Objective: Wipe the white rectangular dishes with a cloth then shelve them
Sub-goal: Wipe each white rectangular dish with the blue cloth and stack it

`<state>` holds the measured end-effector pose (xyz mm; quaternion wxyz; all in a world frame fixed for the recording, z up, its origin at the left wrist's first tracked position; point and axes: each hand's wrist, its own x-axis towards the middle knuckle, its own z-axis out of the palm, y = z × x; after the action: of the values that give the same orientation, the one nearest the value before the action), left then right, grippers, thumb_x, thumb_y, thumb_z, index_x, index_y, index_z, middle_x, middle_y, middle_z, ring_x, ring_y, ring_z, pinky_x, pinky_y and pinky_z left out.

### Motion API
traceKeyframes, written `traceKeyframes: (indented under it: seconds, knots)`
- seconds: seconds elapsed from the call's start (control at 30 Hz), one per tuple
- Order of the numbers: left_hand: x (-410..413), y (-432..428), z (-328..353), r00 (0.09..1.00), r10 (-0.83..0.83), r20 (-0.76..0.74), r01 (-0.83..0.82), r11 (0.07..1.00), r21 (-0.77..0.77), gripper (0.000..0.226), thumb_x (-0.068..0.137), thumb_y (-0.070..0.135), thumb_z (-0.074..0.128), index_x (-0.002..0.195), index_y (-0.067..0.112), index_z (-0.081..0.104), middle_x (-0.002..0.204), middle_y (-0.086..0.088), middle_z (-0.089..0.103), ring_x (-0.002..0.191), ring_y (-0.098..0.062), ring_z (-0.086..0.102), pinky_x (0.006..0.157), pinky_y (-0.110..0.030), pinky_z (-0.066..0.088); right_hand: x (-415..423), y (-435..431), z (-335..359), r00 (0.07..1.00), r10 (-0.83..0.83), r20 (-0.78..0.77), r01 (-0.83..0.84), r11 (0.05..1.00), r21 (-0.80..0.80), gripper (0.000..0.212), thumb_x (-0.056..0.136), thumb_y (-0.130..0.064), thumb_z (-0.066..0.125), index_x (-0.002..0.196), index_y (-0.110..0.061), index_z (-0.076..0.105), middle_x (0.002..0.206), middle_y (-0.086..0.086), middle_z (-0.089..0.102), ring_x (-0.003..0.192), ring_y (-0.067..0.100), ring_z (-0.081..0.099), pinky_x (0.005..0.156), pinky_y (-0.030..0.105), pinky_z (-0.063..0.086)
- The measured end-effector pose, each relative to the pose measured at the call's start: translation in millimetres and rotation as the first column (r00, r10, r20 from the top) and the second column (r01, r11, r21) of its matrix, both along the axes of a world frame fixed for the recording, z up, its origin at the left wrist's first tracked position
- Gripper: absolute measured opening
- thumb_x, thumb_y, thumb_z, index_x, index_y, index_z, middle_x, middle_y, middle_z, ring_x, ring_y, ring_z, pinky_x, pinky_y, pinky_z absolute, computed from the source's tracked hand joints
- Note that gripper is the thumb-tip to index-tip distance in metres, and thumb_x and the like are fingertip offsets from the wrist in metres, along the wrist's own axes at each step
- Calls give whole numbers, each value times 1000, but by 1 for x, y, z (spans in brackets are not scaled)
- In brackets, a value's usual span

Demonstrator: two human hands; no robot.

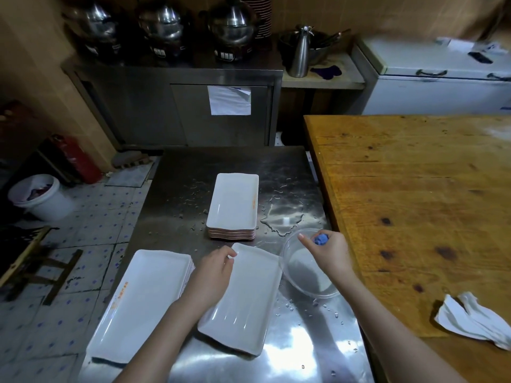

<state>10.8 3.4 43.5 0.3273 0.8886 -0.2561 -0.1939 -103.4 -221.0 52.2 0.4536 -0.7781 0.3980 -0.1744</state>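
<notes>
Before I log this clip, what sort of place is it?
Most likely a restaurant or canteen back kitchen: a stainless steel worktable holding stacks of identical white rectangular dishes, three big steel-lidded cookers on a metal cabinet, and a chest freezer.

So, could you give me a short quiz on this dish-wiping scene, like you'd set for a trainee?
1. True or false: the right hand holds the blue cloth over the clear bowl.
2. What do the left hand fingers grip? A) the single dish B) the far stack C) the near-left stack
3. Fill in: the crumpled white cloth lies on the table made of ____.
Key: 1 true; 2 A, at the dish's far corner; 3 wood.
</notes>
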Motion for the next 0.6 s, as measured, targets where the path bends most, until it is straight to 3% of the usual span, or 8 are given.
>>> traceKeyframes:
  seconds: [0.1, 0.3, 0.5, 0.6]
  knots:
    - [1, 5, -4, 991, -77, 108, 64, 991, 121, 25, 100, 21, 39, 119, 22, 56, 114, 5, 59, 104, -15, 55, 79, -30, 43, 3, 1, 1, 994, 30, -101, -45, 988, -151, 53, 86, -40, 62, 55, -10, 31, 49, 2, 25, 45, 16, 21, 37, 21, 22]
    - [1, 17, -19, 989, -84, 124, 58, 978, 201, 25, 101, 23, 38, 119, 22, 54, 119, 6, 58, 108, -16, 56, 76, -29, 41, 5, 0, -2, 969, 82, -235, -129, 972, -195, 48, 97, -36, 41, 58, -14, 25, 50, 0, 24, 45, 16, 21, 39, 27, 14]
    - [1, 29, -31, 995, -54, 83, 36, 980, 197, 18, 99, 22, 38, 106, 21, 55, 108, 3, 60, 99, -18, 56, 74, -31, 42, 4, 2, -12, 977, 60, -206, -92, 985, -148, 48, 98, -32, 41, 55, -16, 24, 48, -4, 24, 43, 12, 22, 43, 25, 15]
    - [3, 31, -34, 998, -44, 48, 34, 981, 192, 16, 99, 20, 39, 104, 20, 53, 102, 2, 61, 93, -19, 55, 75, -32, 43, 1, 2, -14, 983, 44, -180, -70, 988, -140, 49, 98, -30, 42, 54, -16, 24, 46, -4, 23, 41, 12, 21, 37, 22, 19]
